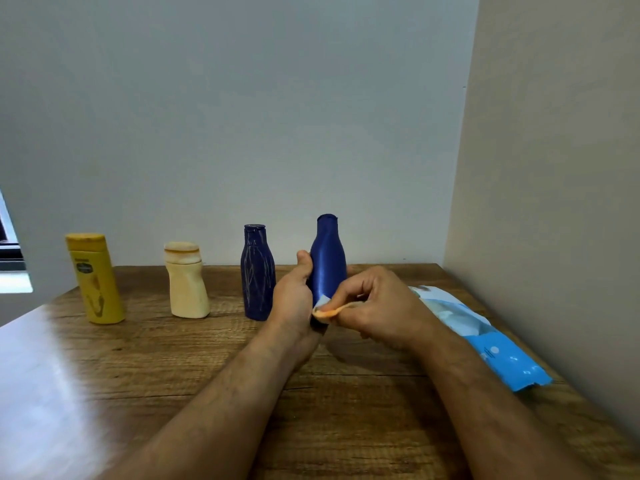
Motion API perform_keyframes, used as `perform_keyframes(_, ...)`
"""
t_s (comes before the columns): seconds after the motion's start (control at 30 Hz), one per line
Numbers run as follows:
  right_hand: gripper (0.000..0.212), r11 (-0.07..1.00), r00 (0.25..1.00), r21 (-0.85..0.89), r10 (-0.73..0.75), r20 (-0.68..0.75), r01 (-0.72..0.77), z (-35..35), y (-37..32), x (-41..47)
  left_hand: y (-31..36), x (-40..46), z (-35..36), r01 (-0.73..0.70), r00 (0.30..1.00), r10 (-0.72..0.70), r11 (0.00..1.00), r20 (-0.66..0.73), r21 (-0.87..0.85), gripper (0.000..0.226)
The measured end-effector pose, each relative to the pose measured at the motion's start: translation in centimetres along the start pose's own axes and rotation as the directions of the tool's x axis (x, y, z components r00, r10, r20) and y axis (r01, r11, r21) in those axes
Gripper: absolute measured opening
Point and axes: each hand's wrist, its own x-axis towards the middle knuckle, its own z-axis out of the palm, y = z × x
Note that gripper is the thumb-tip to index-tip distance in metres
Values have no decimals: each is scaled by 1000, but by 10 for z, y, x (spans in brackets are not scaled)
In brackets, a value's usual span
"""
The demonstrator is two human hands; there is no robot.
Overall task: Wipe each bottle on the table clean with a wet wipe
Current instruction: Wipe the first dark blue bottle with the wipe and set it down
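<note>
Hands meet just below the centre of the view, above a wooden table [194,355]. The left hand [292,299] is wrapped around the lower body of a clean blue bottle [327,261], fingers closed on it and the thumb pressed on its side facing the camera; the bottle stands almost upright, with its neck pointing to 12 o'clock, and I cannot tell whether its base touches the table. The right hand [377,306] pinches a folded wet wipe [327,310] between thumb and fingers, and the wipe, stained orange on its edge, touches the bottom part of this bottle. At 9 o'clock from the held bottle, just beside the left hand, stands a second dark blue bottle [257,271] with pale streaks on it. Further to 9 o'clock stand a cream bottle [187,282] with orange marks near the cap and, last, a yellow bottle [97,278]. At 4 o'clock from the hands, a blue and white wipes pack [485,341] lies flat near the beige wall [554,168].
</note>
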Motion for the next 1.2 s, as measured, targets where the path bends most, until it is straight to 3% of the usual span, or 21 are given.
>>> perform_keyframes(0.2,14,993,924,-90,-100,-368,72,5,5,7,0,-4,0,41,998,-39,998,56,-47,51)
perform_keyframes(0.3,16,998,970,2,-55,-238,57,1,2,4,-2,-5,1,54,997,-53,998,60,-17,51)
perform_keyframes(0.4,8,1000,998,-20,-6,-63,5,-3,-2,0,-4,-3,0,58,997,-59,998,47,26,52)
perform_keyframes(0.53,3,995,996,58,82,25,-83,-8,-6,-4,-7,0,2,44,999,-45,998,22,37,48)
perform_keyframes(0.63,8,997,985,-4,79,-151,-80,-8,-3,-1,-7,4,1,22,998,-24,999,53,48,43)
perform_keyframes(0.73,15,998,899,57,43,-436,-20,-5,4,6,-7,3,0,25,992,-36,995,121,92,42)
perform_keyframes(0.8,17,997,844,66,8,-537,32,-3,4,9,-9,2,1,20,987,-38,993,155,117,44)
perform_keyframes(0.9,12,997,863,71,0,-505,42,-3,1,6,-9,4,0,-23,981,2,994,192,109,48)
perform_keyframes(1.0,1,989,967,147,41,-253,-3,-4,-4,-1,-6,6,-5,-58,981,46,996,188,62,45)
perform_keyframes(1.07,8,992,987,122,38,-159,-18,-3,-4,-2,-5,6,-7,-54,982,43,997,185,56,44)
perform_keyframes(1.13,8,997,972,79,20,-236,-1,-2,-1,1,-6,7,-8,-59,978,45,996,204,65,41)
perform_keyframes(1.2,14,997,916,74,3,-402,30,-1,2,5,-7,7,-8,-85,971,64,993,229,86,33)
